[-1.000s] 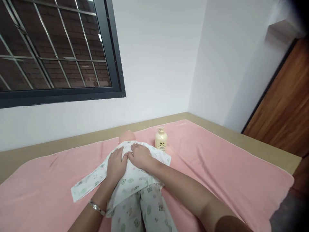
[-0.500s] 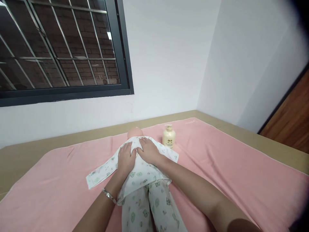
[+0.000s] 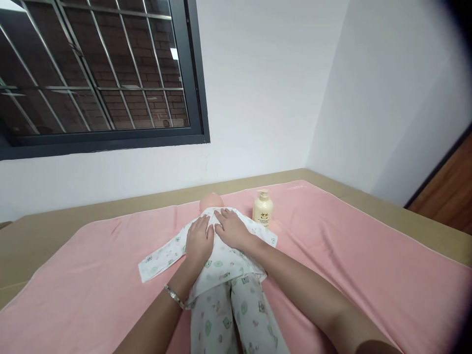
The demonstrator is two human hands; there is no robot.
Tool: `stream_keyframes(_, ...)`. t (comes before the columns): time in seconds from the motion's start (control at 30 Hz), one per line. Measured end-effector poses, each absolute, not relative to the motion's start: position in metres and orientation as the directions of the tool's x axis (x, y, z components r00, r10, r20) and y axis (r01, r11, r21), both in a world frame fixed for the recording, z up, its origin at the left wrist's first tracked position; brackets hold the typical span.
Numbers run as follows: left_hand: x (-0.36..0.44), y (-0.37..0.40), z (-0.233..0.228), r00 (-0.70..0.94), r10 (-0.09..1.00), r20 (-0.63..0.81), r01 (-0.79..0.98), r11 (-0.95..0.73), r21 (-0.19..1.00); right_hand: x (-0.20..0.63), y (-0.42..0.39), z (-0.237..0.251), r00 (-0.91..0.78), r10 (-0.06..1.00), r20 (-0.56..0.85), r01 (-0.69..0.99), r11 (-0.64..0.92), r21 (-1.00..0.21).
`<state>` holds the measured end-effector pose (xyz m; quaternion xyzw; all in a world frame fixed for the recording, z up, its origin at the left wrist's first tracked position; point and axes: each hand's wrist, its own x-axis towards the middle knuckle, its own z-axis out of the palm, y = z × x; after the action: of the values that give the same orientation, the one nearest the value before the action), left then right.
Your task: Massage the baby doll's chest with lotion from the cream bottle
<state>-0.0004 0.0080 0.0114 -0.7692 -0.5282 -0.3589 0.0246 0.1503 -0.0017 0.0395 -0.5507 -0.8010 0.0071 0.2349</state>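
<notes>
Covering most of the bed, a pink towel (image 3: 350, 255) carries a baby doll (image 3: 211, 201) lying on its back, head toward the wall. Its printed cotton top (image 3: 221, 258) looks light, soft and floppy, best handled at the front edges or sleeves. Both palms lie flat on the chest: left hand (image 3: 199, 241) and right hand (image 3: 232, 229), fingers spread, gripping nothing. A lotion pump bottle (image 3: 262, 208) stands just beside the doll's shoulder.

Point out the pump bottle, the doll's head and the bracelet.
pump bottle (image 3: 263, 213), head view, cream body
doll's head (image 3: 211, 201), head view, bare crown
bracelet (image 3: 174, 297), head view, band on left wrist
</notes>
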Motion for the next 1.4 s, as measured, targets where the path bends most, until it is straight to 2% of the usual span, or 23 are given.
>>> stream_keyframes(0.1, -0.001, 0.009, 0.009, 0.129, 0.823, 0.553, 0.836, -0.390, 0.386, 0.143, -0.014, 0.042, -0.264, 0.883, 0.388, 0.916, 0.356, -0.186)
stream_keyframes(0.3, -0.001, 0.008, 0.007, 0.086, 0.807, 0.585, 0.832, -0.381, 0.404, 0.130, -0.034, 0.042, -0.230, 0.899, 0.372, 0.963, 0.265, -0.044)
stream_keyframes(0.4, -0.001, 0.006, 0.008, 0.082, 0.795, 0.600, 0.830, -0.388, 0.401, 0.132, -0.029, 0.042, -0.246, 0.893, 0.378, 0.956, 0.287, -0.057)
stream_keyframes(0.67, 0.001, 0.000, 0.010, 0.105, 0.708, 0.698, 0.867, -0.410, 0.285, 0.155, -0.002, 0.041, -0.326, 0.878, 0.350, 0.878, 0.419, -0.233)
stream_keyframes(0.77, 0.002, -0.002, 0.011, 0.106, 0.701, 0.705, 0.868, -0.411, 0.279, 0.156, 0.000, 0.038, -0.315, 0.871, 0.376, 0.868, 0.425, -0.258)
stream_keyframes(0.9, 0.002, -0.003, 0.012, 0.095, 0.715, 0.692, 0.868, -0.400, 0.294, 0.151, -0.005, 0.037, -0.292, 0.864, 0.410, 0.886, 0.406, -0.226)
stream_keyframes(1.2, -0.001, 0.001, 0.012, 0.080, 0.795, 0.601, 0.897, -0.320, 0.305, 0.135, -0.029, 0.049, -0.314, 0.818, 0.482, 0.925, 0.379, -0.039)
stream_keyframes(1.4, -0.005, 0.011, 0.006, 0.174, 0.788, 0.591, 0.857, -0.417, 0.303, 0.132, -0.031, 0.044, -0.314, 0.818, 0.481, 0.921, 0.385, -0.053)
